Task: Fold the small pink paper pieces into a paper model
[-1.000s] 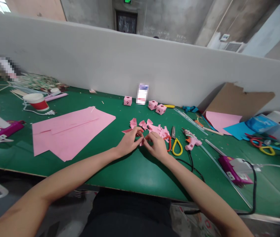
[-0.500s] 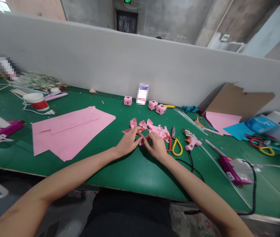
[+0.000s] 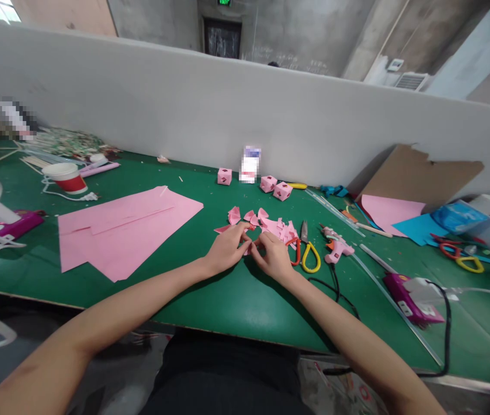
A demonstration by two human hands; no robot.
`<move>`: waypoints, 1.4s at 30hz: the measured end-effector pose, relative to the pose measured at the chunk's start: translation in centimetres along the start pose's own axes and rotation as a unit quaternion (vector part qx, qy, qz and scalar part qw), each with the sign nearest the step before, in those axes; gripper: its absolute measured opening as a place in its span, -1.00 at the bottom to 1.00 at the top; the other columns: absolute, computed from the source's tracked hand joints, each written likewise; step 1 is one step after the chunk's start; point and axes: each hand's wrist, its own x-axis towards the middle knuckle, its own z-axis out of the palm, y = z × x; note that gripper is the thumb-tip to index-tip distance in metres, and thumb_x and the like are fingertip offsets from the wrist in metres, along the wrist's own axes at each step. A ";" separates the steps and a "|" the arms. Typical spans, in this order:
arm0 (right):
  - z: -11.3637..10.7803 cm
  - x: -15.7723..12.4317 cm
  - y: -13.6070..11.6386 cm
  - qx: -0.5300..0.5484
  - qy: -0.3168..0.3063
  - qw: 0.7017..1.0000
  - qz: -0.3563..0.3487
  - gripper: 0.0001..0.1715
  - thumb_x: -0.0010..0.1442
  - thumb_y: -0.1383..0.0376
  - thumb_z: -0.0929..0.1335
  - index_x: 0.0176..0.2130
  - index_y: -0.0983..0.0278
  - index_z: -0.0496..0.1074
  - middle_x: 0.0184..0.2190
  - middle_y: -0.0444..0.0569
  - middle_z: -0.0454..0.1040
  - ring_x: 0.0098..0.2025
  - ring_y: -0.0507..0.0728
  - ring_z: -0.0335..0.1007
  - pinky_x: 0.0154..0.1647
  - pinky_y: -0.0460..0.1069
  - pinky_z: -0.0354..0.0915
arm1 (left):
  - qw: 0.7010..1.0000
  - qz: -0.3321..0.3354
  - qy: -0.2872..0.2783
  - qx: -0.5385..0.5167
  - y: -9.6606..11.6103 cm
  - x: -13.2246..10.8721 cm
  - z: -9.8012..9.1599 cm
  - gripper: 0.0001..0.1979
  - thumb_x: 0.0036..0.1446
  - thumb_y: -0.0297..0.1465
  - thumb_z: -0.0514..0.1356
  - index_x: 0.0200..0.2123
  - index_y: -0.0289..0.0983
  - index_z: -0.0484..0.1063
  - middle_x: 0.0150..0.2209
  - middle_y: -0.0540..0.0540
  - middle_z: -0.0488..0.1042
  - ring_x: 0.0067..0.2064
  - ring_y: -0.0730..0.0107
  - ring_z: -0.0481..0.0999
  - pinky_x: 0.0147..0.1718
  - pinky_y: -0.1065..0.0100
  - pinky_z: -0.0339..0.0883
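My left hand (image 3: 227,249) and my right hand (image 3: 273,253) meet over the front middle of the green table, fingertips pinched together. Between them is a small piece of pink paper (image 3: 248,249), mostly hidden by the fingers. Just beyond the hands lie folded pink paper pieces (image 3: 234,215) and a heap of pink paper scraps (image 3: 280,228). Scissors (image 3: 311,257) with red and yellow handles rest right of my right hand. Farther back stand pink paper cubes with diamond-shaped holes, one (image 3: 225,177) on its own and two (image 3: 282,191) side by side.
Large pink sheets (image 3: 132,236) cover the table's left part, near a paper cup (image 3: 64,177). To the right are a pink glue gun (image 3: 338,248) with a black cord, a purple power strip (image 3: 413,298) and leaning cardboard (image 3: 418,178). A grey partition (image 3: 176,104) closes the back.
Hardly anything differs. Both hands keep their pinch on the small pink paper in the same spot, and the whole view has shifted very slightly.
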 end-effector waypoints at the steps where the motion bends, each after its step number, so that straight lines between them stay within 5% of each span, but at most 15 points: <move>1: 0.1 0.0 0.0 -0.002 -0.001 1.000 -0.002 -0.82 0.25 0.27 0.27 -0.41 0.23 0.29 -0.44 -0.04 0.38 -0.39 0.12 0.32 -0.38 -0.03 0.19 | 1.000 -0.001 -0.002 0.010 0.0 0.0 0.0 -0.72 0.21 -0.45 0.14 0.00 -0.23 0.27 -0.27 -0.05 0.52 -0.18 0.25 0.54 -0.20 0.26 0.38; 8: -0.2 0.1 0.3 0.023 0.017 0.999 0.038 -0.82 0.25 0.26 0.29 -0.40 0.23 0.35 -0.43 -0.04 0.44 -0.37 0.12 0.34 -0.35 -0.02 0.21 | 0.999 0.006 0.029 0.010 -0.1 0.0 0.1 -0.71 0.22 -0.42 0.14 0.02 -0.24 0.26 -0.21 -0.07 0.54 -0.11 0.24 0.53 -0.10 0.21 0.37; 14: -0.3 0.2 0.2 0.031 0.007 0.999 0.017 -0.84 0.25 0.27 0.29 -0.39 0.23 0.36 -0.41 -0.03 0.45 -0.34 0.13 0.36 -0.34 -0.01 0.22 | 1.000 0.006 0.004 -0.031 -0.4 0.0 -0.2 -0.62 0.20 -0.43 0.16 0.08 -0.21 0.22 -0.17 -0.06 0.57 -0.03 0.24 0.53 0.00 0.18 0.33; 23: 0.0 0.0 0.1 0.035 -0.002 0.999 0.020 -0.83 0.22 0.27 0.30 -0.43 0.23 0.28 -0.47 -0.08 0.39 -0.41 0.10 0.31 -0.40 -0.03 0.18 | 1.000 -0.011 0.002 0.006 0.1 -0.2 0.1 -0.70 0.17 -0.43 0.16 -0.01 -0.22 0.27 -0.27 -0.05 0.49 -0.20 0.27 0.53 -0.20 0.26 0.37; 31: -0.3 0.0 0.3 0.051 -0.002 0.998 0.026 -0.86 0.22 0.27 0.30 -0.39 0.23 0.35 -0.44 -0.06 0.44 -0.39 0.10 0.33 -0.39 -0.03 0.20 | 0.999 0.030 0.006 -0.024 -0.3 -0.4 -0.5 -0.62 0.23 -0.42 0.16 0.10 -0.21 0.20 -0.16 -0.08 0.55 0.01 0.20 0.48 0.04 0.13 0.30; 42: -0.2 -0.1 0.2 0.058 -0.014 0.998 0.024 -0.82 0.20 0.26 0.29 -0.44 0.22 0.26 -0.47 -0.09 0.37 -0.42 0.09 0.30 -0.41 -0.05 0.18 | 1.000 0.001 0.020 -0.019 0.3 -0.3 -0.3 -0.61 0.15 -0.45 0.21 0.04 -0.24 0.22 -0.22 -0.06 0.53 -0.04 0.20 0.50 -0.02 0.16 0.33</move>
